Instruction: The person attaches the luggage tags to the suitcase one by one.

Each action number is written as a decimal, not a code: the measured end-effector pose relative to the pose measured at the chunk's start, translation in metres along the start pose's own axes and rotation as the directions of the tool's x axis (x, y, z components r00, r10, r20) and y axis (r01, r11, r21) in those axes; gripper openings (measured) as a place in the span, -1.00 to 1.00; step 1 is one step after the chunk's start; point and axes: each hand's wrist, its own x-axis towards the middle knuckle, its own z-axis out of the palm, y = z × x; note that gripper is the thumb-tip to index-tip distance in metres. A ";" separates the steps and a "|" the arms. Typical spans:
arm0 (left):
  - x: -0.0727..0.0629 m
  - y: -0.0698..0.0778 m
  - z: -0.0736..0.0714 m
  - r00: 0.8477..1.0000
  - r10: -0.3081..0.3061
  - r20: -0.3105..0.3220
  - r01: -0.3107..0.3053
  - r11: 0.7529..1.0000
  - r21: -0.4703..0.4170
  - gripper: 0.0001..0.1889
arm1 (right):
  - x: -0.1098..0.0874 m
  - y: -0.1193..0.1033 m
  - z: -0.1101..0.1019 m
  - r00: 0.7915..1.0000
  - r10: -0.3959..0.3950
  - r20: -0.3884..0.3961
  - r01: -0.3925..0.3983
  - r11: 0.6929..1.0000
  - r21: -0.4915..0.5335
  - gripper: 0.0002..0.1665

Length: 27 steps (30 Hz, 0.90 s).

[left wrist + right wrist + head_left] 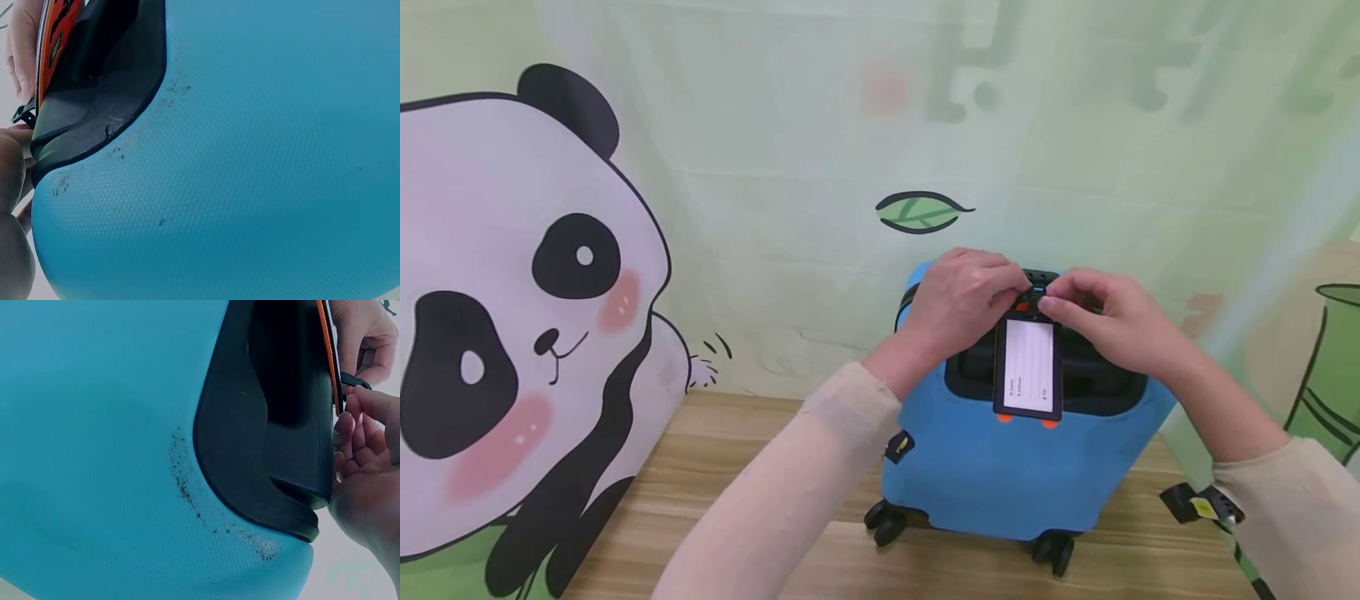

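2 hands (970, 292) (1112, 321), pinching partly hidden strap (355, 380), luggage tag (1028, 367) below — barely legible

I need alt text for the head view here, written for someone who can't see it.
A person's left hand and right hand hold the black strap of a luggage tag at the top of a blue suitcase. The suitcase stands on a wood-grain surface; a large cartoon panda fills the picture's left side.
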 end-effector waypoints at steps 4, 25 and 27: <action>0.000 0.001 0.001 1.000 -0.012 0.006 0.012 1.000 -0.016 -0.87 | -0.001 -0.001 -0.001 1.000 0.007 0.000 -0.007 1.000 0.003 -0.86; 0.000 0.001 -0.001 0.978 -0.171 0.122 0.199 0.941 -0.273 -0.82 | -0.001 0.001 0.001 1.000 0.000 -0.028 0.001 0.999 0.042 -0.87; 0.002 -0.001 -0.001 0.970 -0.183 0.158 0.222 0.934 -0.280 -0.81 | -0.001 0.000 0.002 1.000 -0.003 -0.029 0.004 0.999 0.040 -0.87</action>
